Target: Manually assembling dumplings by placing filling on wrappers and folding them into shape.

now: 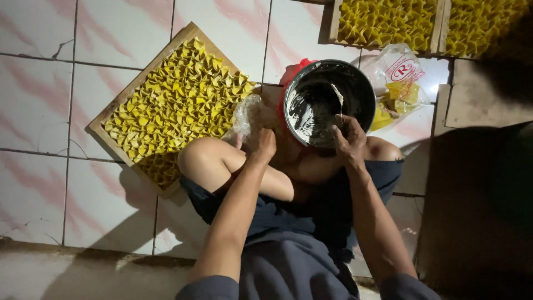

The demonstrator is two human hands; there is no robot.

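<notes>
1. We sit cross-legged on a pale tiled floor (111, 33) with pink streaks, our knees bare.
2. To our left lies a wooden tray (111, 114), turned at an angle and packed edge to edge with small folded yellow paper pieces (177, 100).
3. At the far edge, two more wooden trays (441, 25) sit side by side, likewise full of yellow folded pieces.
4. Just beyond our legs sits a round metal bowl (363, 89), its inside smeared with a pale paste; something red shows behind its left rim.
5. Right of the bowl lies a clear plastic bag (397, 78) holding yellow pieces.
6. Our right hand (348, 138) rests at the bowl's near rim, fingers closed on a thin stick (337, 97) that reaches into the bowl.
7. Our left hand (264, 143) is curled shut beside crumpled clear plastic (247, 116), left of the bowl; whether it grips anything, we cannot tell.
</notes>
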